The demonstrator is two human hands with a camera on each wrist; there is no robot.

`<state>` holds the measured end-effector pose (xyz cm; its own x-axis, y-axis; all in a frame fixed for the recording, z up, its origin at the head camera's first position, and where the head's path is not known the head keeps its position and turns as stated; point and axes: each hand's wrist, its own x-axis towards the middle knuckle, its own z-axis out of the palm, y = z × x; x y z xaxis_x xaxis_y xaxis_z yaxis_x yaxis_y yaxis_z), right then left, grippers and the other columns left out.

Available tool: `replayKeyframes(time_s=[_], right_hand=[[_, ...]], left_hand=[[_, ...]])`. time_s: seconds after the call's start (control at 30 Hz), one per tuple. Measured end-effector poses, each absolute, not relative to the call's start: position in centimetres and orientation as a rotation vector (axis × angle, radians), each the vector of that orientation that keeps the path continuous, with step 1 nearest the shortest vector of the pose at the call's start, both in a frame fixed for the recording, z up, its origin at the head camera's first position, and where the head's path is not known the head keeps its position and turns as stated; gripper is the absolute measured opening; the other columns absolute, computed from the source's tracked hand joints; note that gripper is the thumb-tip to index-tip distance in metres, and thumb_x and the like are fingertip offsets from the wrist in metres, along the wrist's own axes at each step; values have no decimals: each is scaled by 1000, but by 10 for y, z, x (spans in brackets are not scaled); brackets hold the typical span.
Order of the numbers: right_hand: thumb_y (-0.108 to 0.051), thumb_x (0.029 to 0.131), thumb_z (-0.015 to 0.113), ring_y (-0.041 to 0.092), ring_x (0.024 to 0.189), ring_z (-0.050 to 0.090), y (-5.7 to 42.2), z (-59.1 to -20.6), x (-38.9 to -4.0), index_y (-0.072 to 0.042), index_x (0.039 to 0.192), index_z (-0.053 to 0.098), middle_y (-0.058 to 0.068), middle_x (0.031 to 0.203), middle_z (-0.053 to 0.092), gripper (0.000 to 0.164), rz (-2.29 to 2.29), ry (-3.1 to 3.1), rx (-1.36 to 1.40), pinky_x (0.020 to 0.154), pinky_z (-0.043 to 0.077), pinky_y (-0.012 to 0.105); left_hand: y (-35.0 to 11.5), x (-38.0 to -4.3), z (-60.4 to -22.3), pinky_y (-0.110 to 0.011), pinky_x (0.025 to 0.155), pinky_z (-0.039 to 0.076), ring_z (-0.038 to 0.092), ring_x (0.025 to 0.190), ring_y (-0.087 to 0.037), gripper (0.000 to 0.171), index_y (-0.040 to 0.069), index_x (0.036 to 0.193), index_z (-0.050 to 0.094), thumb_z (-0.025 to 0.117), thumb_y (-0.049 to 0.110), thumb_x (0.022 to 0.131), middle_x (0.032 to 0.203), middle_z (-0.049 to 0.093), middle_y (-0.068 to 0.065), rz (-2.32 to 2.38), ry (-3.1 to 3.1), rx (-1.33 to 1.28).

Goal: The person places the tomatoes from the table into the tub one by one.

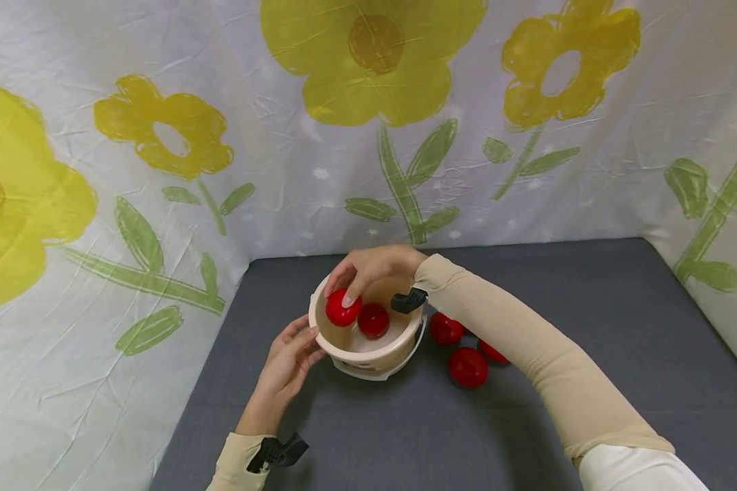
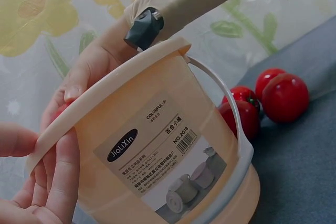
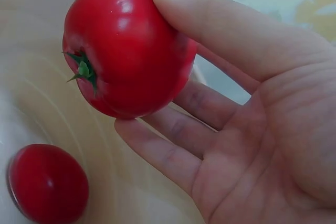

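Observation:
A cream plastic bucket [image 1: 368, 356] with a printed label [image 2: 163, 156] stands upright on the table. At its left side my left hand [image 1: 285, 365] pinches the rim, the thumb [image 2: 18, 140] on one side and fingers on the other. My right hand [image 1: 368, 269] reaches over the opening and holds a red tomato [image 3: 126, 45] between thumb and fingers, its green stem end facing away from the palm. Another tomato [image 1: 373, 320] lies on the bucket's bottom, below the held one. The right palm shows open space around it in the right wrist view.
Just right of the bucket, several red tomatoes [image 1: 468, 367] lie on the dark grey table [image 1: 399, 436], partly under the right forearm. A pale carrying handle [image 2: 231, 100] hangs down the bucket's side. Behind the table hangs a flower-printed cloth [image 1: 295, 191].

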<state>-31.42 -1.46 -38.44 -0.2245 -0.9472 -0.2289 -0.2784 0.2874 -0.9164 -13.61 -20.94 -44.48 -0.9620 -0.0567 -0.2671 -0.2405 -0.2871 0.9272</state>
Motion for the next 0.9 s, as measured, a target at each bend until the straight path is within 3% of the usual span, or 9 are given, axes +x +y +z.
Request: replayKeyframes(time_s=[0.47, 0.9], right_hand=[[-12, 85, 74, 20, 119, 58, -20, -398, -308, -13, 126, 63, 4, 129, 64, 43, -999, 1631, -1034, 99, 55, 35], [-9, 84, 73, 18, 112, 58, -21, -405, -303, -8, 126, 60, 6, 124, 64, 44, -1058, 1588, -899, 97, 54, 35]], left_hand=[[-210, -136, -446, -24, 75, 60, 64, 86, -10, 44, 3, 140, 37, 51, 5, 98, 118, 57, -1, 2387, 1810, -394], [-210, -136, -446, -23, 73, 60, 64, 82, -9, 41, 2, 136, 38, 52, 5, 98, 110, 60, 1, 2402, 1825, -351]])
